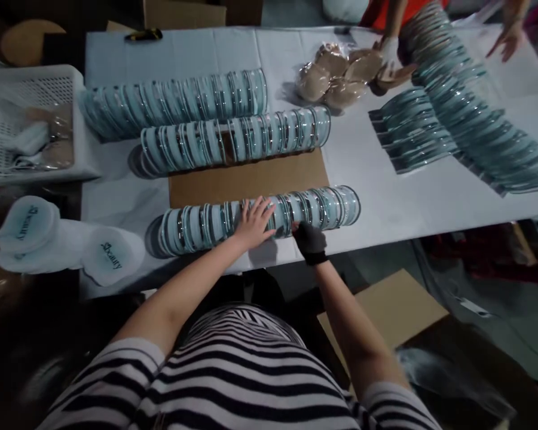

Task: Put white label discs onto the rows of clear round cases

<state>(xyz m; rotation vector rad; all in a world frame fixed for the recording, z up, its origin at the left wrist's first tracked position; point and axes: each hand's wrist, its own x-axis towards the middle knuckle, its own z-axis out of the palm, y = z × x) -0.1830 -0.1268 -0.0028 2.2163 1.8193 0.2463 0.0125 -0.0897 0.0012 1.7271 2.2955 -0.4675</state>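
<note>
My left hand (pixel 254 224) is bare and lies with fingers spread on top of the nearest row of round transparent packages (pixel 197 227) with pale blue inside. My right hand (pixel 310 242), in a dark glove with bare fingertips, is curled closed against the front side of the same row, right of my left hand. Whatever its fingers hold, if anything, is hidden. Behind this row a flat brown cardboard sheet (pixel 251 179) lies on the white-covered table (pixel 291 161). Two more such rows, a middle row (pixel 237 140) and a far row (pixel 174 101), lie beyond it.
White lobed pieces (pixel 112 254) printed "beauty" lie at the left, below a white basket (pixel 78 119). Bagged beige pads (pixel 336 74) lie at the back. Another person's gloved hand (pixel 390 57) and bare hand (pixel 509 42) are near more blue packages (pixel 470 101). An open carton (pixel 399 304) stands below.
</note>
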